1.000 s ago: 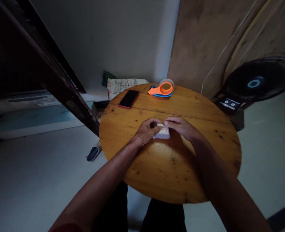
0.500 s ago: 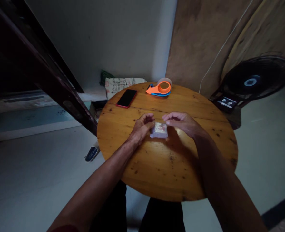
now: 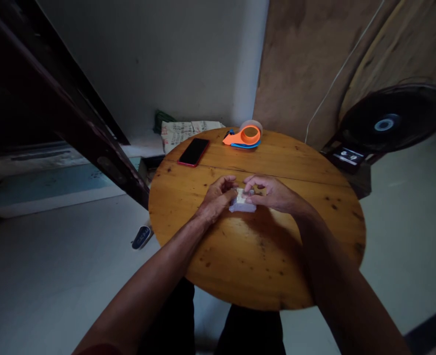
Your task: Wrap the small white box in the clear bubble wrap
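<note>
A small block-shaped package (image 3: 243, 207) in clear, purplish wrapping lies on the round wooden table (image 3: 233, 256). Its pale top is partly covered by my fingers. My left hand (image 3: 219, 193) grips the package's left side, thumb along its upper edge and fingers curled behind. From the right, my right hand (image 3: 272, 193) bends over it, with thumb and fingertips closed down on the top and right edge. Whether those fingertips also pinch a bit of the wrapping is too small to make out.
Toward the table's far edge lie a red-edged phone (image 3: 194, 152) and an orange and blue tape dispenser (image 3: 245, 136). A black fan (image 3: 386, 123) stands to the right. On the floor at left is a slipper (image 3: 141, 237). A printed sack (image 3: 183, 130) rests behind the table.
My right hand has moved left and slightly down, from beside the package onto its top. My left hand stays at the package's left side.
</note>
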Available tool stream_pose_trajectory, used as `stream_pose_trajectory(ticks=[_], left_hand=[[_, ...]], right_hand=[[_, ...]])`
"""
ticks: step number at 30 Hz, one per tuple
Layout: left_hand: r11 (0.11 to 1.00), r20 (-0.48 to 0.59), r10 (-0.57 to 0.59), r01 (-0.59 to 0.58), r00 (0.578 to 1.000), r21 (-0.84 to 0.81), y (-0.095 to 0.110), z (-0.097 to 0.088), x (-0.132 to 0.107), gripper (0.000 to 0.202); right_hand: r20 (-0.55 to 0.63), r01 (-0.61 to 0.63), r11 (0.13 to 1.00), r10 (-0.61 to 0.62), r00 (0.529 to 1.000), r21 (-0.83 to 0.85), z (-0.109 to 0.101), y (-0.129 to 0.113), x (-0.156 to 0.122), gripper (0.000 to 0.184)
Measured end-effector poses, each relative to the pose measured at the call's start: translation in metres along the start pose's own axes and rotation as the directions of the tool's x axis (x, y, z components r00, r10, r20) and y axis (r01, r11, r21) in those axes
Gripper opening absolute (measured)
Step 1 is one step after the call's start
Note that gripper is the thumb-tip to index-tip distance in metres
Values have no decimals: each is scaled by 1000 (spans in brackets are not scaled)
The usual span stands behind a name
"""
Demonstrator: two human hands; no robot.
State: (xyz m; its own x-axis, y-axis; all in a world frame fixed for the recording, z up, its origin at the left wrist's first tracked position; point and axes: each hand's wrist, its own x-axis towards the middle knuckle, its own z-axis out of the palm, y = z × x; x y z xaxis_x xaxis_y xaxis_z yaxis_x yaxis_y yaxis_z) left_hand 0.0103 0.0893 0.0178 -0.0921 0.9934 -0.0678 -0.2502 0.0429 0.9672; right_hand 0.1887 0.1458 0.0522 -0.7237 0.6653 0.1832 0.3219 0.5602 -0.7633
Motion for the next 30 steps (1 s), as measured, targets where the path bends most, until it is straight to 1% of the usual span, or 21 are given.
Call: stream_pose_trajectory(ticks=[4, 8, 12, 14, 16, 19, 21, 24, 26, 28, 30], left_hand=[[1000, 25, 4, -5, 1000, 13, -1, 0, 0, 43], [1000, 23, 6, -7, 1000, 26, 0, 0, 0, 42], [1000, 22, -4, 3, 1000, 18, 1, 1, -1, 41], [1000, 20, -13, 13, 1000, 17, 1, 1, -1, 42], [1000, 24, -16, 16, 1000, 16, 1, 0, 0, 41], [1000, 25, -9, 8, 1000, 15, 0, 0, 0, 40], [1000, 19, -10, 10, 1000, 12, 0, 0, 0, 40], [1000, 26, -12, 12, 1000, 5, 0, 0, 0, 41], [1000, 39, -13, 13, 999, 4, 0, 1, -1, 41], [1000, 37, -16, 16, 999, 4, 1, 1, -1, 41], [1000, 27, -22, 22, 999, 10, 3, 1, -2, 41]], right_hand=[[-93, 3, 1000, -5, 996, -30, 5, 1, 1, 11], [-191, 11, 1000, -15, 981, -21, 11, 3, 3, 14], [-259, -57, 998, 61, 964, 21, 6, -1, 2, 13], [-246, -65, 997, 72, 967, 36, 2, -5, 0, 14], [-191, -52, 998, 55, 980, 19, -1, -8, -2, 14], [-75, -5, 997, -1, 997, -74, -2, -9, -4, 14], [-53, 33, 984, -43, 998, -175, 1, -9, -4, 12], [-79, 61, 938, -93, 993, -342, 7, -12, -2, 12], [-98, 62, 908, -112, 989, -415, 10, -15, 0, 16], [-124, 55, 889, -124, 985, -454, 13, -16, 1, 18], [-178, 29, 885, -125, 976, -464, 13, -14, 2, 18]])
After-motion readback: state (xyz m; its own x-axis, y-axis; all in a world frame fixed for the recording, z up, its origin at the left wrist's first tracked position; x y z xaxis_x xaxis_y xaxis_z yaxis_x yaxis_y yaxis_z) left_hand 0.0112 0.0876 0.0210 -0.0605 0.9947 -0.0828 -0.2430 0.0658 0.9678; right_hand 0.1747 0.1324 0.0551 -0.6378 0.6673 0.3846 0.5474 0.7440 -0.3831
